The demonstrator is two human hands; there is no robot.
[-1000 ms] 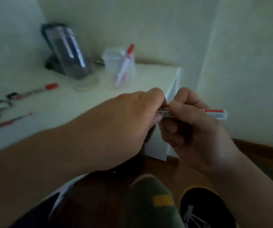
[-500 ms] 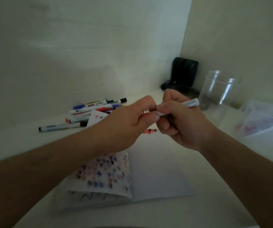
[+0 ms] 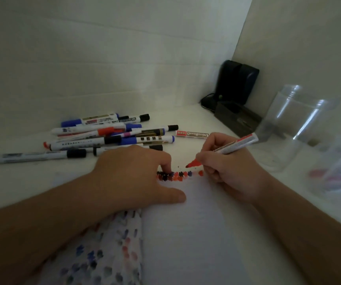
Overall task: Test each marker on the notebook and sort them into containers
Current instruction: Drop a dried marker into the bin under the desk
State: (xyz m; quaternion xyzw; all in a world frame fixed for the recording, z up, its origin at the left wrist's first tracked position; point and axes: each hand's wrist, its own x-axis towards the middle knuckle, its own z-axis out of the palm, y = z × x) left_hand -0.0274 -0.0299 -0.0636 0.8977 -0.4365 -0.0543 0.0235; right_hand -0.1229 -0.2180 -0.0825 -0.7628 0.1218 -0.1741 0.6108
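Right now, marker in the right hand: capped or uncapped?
Uncapped. The red marker in the right hand shows its bare red tip above the notebook page.

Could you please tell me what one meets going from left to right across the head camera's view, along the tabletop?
Pile of markers → left hand → row of test marks → right hand holding the red marker → clear plastic jar.

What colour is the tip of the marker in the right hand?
Red, on the marker held by the right hand; head view.
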